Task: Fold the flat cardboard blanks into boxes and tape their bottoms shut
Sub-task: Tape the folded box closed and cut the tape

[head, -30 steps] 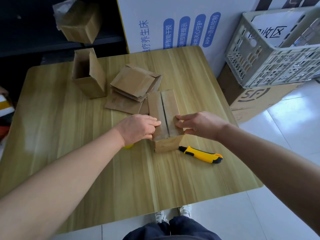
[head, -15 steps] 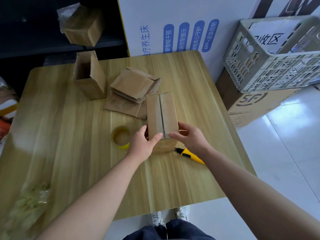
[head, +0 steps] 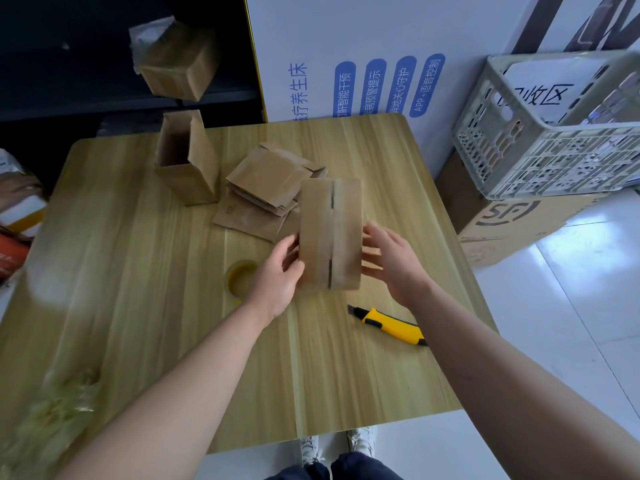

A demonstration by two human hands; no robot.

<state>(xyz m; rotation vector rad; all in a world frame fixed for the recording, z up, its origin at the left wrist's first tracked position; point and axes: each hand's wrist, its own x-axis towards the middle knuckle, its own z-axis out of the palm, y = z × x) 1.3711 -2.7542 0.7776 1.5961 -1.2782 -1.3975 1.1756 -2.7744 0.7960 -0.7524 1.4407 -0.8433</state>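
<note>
Holding its 2 side walls suits this likely light, crushable box (head: 330, 233): left hand (head: 277, 275) curls round one, right hand (head: 391, 258) presses open-fingered.

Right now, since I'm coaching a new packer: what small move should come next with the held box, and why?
Probably turn the box flaps-down and stand it beside the open box. The left hand and right hand hold it by its sides, closed flaps facing the camera, while the tape roll and knife lie untouched. Blur hides whether tape covers the seam.
</note>
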